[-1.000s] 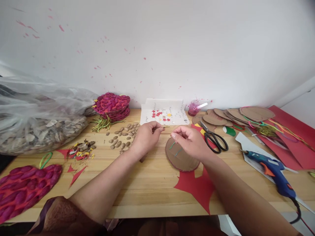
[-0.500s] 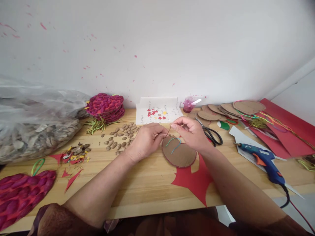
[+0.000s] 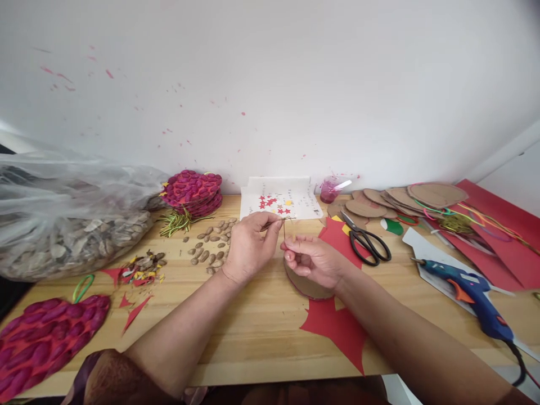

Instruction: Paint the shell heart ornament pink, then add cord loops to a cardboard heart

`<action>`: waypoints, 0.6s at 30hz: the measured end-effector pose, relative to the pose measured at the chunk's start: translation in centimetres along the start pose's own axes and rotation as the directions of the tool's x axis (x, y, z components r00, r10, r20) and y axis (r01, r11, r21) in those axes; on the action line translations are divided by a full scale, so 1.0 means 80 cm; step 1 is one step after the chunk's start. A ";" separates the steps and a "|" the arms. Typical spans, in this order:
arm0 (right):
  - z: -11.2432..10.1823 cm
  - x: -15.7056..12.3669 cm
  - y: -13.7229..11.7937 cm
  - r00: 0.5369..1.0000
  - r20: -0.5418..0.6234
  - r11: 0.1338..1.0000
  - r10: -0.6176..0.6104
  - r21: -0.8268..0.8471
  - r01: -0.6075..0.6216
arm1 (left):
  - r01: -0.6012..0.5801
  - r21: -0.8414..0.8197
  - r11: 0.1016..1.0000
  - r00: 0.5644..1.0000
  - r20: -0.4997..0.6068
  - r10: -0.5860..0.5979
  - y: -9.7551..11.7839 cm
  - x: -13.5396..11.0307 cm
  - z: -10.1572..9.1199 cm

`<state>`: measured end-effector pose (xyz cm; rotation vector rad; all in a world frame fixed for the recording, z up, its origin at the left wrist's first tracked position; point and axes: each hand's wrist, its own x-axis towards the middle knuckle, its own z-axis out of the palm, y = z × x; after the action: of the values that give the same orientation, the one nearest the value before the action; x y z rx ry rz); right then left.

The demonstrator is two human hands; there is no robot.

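Observation:
My left hand [image 3: 252, 246] pinches a thin brown cord [image 3: 284, 229] between thumb and fingertips. Just right of it and slightly lower, my right hand [image 3: 317, 261] is closed, thumb and finger pressed together on the same cord. Below the right hand lies a round cardboard disc [image 3: 310, 289] with a dark reddish rim, partly covered by that hand. Under the disc is cut red paper [image 3: 340, 333] with pointed edges. Black-handled scissors [image 3: 366, 239] rest to the right. Nutshells [image 3: 205, 256] are scattered left of my left hand.
A blue glue gun [image 3: 468, 289] lies at right, near stacked cardboard discs [image 3: 436, 196] and red sheets [image 3: 517, 230]. At left are a plastic bag of shells [image 3: 84, 242], a stack of magenta pieces [image 3: 192, 191] and another magenta piece [image 3: 54, 334]. A cup [image 3: 329, 190] stands by the wall.
My right hand has moved down and left, over the disc, with its fingers curled; the cord now runs upright between both hands. The view has shifted slightly.

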<state>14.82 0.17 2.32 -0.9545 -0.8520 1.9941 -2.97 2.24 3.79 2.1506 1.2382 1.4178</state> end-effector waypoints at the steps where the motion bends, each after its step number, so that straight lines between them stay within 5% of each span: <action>1: 0.002 0.000 0.002 1.000 -0.008 1.000 -0.009 -0.003 0.009 | 0.031 0.011 0.999 1.000 -0.002 -0.031 0.000 0.000 0.000; 7: 0.010 -0.006 0.002 0.957 -0.123 0.933 -0.262 -0.288 0.218 | 0.138 0.063 0.988 0.989 0.045 -0.141 -0.004 0.002 0.001; 14: 0.017 -0.021 -0.001 0.788 -0.047 0.507 -0.614 -0.788 0.348 | 0.227 0.012 0.974 0.971 0.074 -0.228 -0.003 0.002 0.003; 18: 0.011 -0.021 -0.002 0.802 -0.035 0.442 -0.597 -0.848 0.292 | 0.282 -0.025 0.959 0.957 0.076 -0.280 -0.004 0.004 0.003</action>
<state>14.88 -1.38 3.43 -1.3212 -1.6880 0.8427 -2.86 2.71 3.65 1.8928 1.4143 1.2231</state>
